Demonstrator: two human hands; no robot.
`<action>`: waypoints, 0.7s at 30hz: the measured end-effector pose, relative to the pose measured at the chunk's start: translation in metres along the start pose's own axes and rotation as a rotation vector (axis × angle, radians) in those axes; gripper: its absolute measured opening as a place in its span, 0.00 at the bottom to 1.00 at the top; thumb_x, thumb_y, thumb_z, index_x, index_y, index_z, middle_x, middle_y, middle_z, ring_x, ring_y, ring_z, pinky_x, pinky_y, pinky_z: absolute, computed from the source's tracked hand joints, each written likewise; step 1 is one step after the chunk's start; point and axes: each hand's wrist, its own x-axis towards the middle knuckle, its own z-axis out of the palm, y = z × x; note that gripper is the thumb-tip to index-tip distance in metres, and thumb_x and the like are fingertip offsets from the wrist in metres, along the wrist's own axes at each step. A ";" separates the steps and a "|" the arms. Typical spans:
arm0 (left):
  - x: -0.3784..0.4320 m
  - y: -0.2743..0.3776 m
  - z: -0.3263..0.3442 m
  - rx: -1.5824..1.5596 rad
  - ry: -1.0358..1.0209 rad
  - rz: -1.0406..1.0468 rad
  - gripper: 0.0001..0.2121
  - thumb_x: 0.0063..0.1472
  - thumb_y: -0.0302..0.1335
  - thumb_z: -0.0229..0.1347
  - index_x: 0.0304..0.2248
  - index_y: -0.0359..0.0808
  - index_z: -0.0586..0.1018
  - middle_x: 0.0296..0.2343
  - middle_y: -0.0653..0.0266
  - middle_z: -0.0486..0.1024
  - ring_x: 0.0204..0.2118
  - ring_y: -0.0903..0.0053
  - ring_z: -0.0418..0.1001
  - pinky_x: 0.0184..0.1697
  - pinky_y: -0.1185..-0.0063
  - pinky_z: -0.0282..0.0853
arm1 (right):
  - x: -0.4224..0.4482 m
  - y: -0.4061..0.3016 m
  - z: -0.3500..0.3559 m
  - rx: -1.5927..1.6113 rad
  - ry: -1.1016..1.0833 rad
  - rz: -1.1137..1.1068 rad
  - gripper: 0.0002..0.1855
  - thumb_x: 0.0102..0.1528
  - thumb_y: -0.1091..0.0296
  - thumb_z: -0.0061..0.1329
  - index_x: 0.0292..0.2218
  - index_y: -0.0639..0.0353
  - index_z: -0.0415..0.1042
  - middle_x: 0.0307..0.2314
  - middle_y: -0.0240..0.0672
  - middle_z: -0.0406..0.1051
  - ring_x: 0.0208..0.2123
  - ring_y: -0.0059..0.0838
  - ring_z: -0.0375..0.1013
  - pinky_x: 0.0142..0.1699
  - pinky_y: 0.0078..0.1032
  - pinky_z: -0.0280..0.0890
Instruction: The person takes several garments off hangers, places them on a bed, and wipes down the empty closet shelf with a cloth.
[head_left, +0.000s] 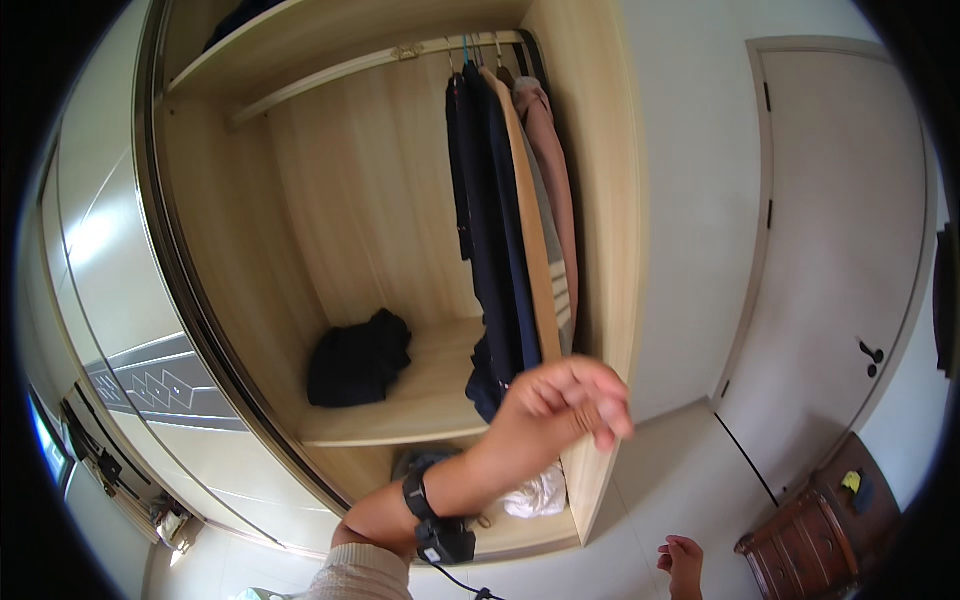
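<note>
My left hand (566, 401) is raised in front of the open wardrobe, its fingers loosely curled with nothing between them. A black device (444, 536) with a cable is strapped to that wrist. Behind the hand, long garments hang from the wooden rail (337, 71): dark navy coats (491, 225), a tan coat (534, 255) and a pink one (551, 165). Folded black clothing (356, 360) lies on the shelf at the left. My right hand (681, 559) is low at the bottom right, above the floor, fingers bent and holding nothing visible.
White cloth (536, 495) lies in the lower compartment. A sliding wardrobe door (112, 247) stands on the left. To the right are a closed room door (840, 210) with a black handle (870, 351) and a dark wooden cabinet (802, 547) bearing a small yellow item (851, 481).
</note>
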 end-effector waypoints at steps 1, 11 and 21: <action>0.004 -0.008 -0.013 0.034 0.069 0.019 0.03 0.61 0.21 0.49 0.35 0.34 0.72 0.26 0.61 0.75 0.25 0.82 0.72 0.29 0.85 0.68 | 0.014 -0.001 -0.004 -0.022 -0.027 -0.043 0.07 0.54 0.71 0.44 0.34 0.63 0.70 0.20 0.38 0.71 0.15 0.22 0.67 0.19 0.19 0.65; 0.116 0.035 -0.158 0.972 0.712 0.356 0.32 0.53 0.30 0.60 0.54 0.34 0.57 0.45 0.59 0.63 0.43 0.75 0.65 0.47 0.78 0.63 | 0.048 -0.157 0.070 -0.038 -0.220 -0.513 0.06 0.56 0.73 0.44 0.34 0.66 0.70 0.21 0.36 0.71 0.17 0.18 0.66 0.23 0.16 0.62; 0.129 -0.070 -0.241 1.086 0.316 0.428 0.40 0.47 0.22 0.58 0.58 0.33 0.50 0.49 0.44 0.58 0.54 0.55 0.57 0.58 0.73 0.53 | -0.047 -0.377 0.239 -0.269 -0.244 -1.287 0.08 0.56 0.73 0.45 0.37 0.66 0.71 0.26 0.32 0.71 0.23 0.14 0.65 0.28 0.12 0.61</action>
